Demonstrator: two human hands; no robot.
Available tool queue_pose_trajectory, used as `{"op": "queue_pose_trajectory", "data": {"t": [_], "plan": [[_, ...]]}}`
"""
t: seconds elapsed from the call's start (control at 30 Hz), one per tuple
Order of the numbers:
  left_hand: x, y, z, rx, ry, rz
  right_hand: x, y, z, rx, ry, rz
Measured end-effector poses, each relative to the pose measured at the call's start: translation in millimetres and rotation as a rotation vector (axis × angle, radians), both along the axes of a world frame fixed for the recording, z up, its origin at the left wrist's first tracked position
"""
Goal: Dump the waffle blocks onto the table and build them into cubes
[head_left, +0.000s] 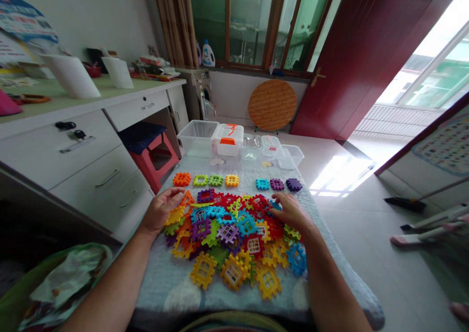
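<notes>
A pile of coloured plastic lattice tiles (229, 233) covers the middle of the cloth-covered table (216, 305). At the pile's left edge is my left hand (164, 209), its thumb and fingers curved beside yellow and orange tiles; whether it grips one is unclear. My right hand (291, 212) reaches over the right side, fingertips at a blue tile (274, 206) among red ones, its hold hidden. Behind the pile lies a row: an orange tile (182, 179), two green tiles (208, 180), a yellow tile (232, 181), a light blue tile (262, 184) and two purple tiles (285, 184).
At the table's far end stand a clear bin (199, 139), a lidded box with an orange latch (230, 140) and smaller clear containers (271, 145). A desk (91, 102) and a stool (150, 151) are to the left, with a bag-lined bin (62, 278) nearer.
</notes>
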State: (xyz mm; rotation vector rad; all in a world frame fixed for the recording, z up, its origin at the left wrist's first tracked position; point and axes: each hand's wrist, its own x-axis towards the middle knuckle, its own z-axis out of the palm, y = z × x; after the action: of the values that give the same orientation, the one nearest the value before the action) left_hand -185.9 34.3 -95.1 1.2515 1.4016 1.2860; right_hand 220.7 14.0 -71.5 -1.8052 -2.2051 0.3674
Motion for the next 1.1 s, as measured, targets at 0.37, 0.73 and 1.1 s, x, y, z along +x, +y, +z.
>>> {"op": "queue_pose_trajectory", "data": {"t": [0.37,0.73,1.1], "plan": [[-6.9,4.6,-14.9,-0.001,-0.021,0.017,6.2,3.2,-21.2,0.064,0.174,0.013],[-5.0,6.1,-14.2,0.025,0.032,0.041,-8.8,3.4,-19.6,0.092,0.251,0.004],[-6.4,7.2,-18.7,0.029,0.011,0.053,-17.2,6.2,-16.1,0.025,1.009,-0.069]]}}
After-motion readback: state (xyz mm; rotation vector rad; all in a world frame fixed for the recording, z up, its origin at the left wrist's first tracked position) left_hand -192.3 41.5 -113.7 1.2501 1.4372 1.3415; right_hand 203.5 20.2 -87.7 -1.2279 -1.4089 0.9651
